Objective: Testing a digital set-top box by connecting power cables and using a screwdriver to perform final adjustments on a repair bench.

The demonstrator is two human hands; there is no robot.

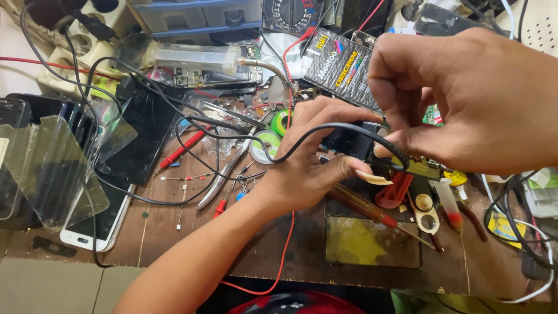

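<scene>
Cluttered wooden workbench point(192, 232): left hand point(308, 168) gripping small black device point(349, 141), right hand point(465, 99) pinching its black cable point(383, 139) just beside.

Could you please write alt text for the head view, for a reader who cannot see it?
Two bare hands work together over a cluttered wooden bench: the left hand holds a small black device with a black cable, and the right hand pinches at it. Phones, tweezers, a screwdriver and red wires lie around.

Tools point(224, 174), cables point(192, 125) crowd bench point(290, 256)
</scene>
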